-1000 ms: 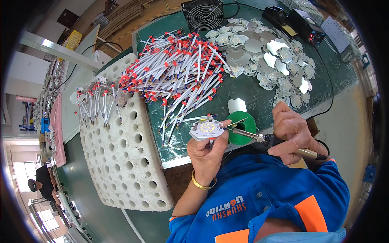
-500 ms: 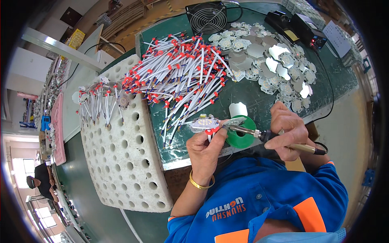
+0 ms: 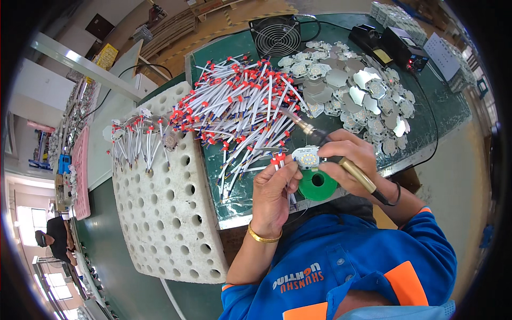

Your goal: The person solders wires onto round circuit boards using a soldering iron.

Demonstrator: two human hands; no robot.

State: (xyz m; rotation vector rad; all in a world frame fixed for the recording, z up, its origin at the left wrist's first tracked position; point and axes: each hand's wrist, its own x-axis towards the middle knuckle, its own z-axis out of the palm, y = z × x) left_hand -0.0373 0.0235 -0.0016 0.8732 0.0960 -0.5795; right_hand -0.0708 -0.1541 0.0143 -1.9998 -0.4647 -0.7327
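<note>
My left hand (image 3: pixel 276 186) is closed on white-sleeved wires with red collars (image 3: pixel 278 159); a thin plate, seen edge-on, sits at their top. In my right hand (image 3: pixel 352 160) is a soldering iron (image 3: pixel 349 169), its metal tip pointing up and left over the wire pile. A small LED board (image 3: pixel 306 157) faces up between my hands, beside my right fingertips; which fingers grip it I cannot tell for sure. Just below the board lies a green solder spool (image 3: pixel 318 184). A heap of white wires with red collars (image 3: pixel 240 98) lies beyond my left hand.
LED boards (image 3: pixel 368 88) are piled at the far right, near a black soldering station (image 3: pixel 402 48). A black fan (image 3: pixel 276 37) stands at the back. On the left, a white foam block with holes (image 3: pixel 165 213) carries finished-looking boards with wires (image 3: pixel 141 133). Another person (image 3: pixel 56 237) is far left.
The iron's tip has swung away from the board, up and left. My right hand has moved left to the LED board, which now faces up between my hands. The view has shifted slightly.
</note>
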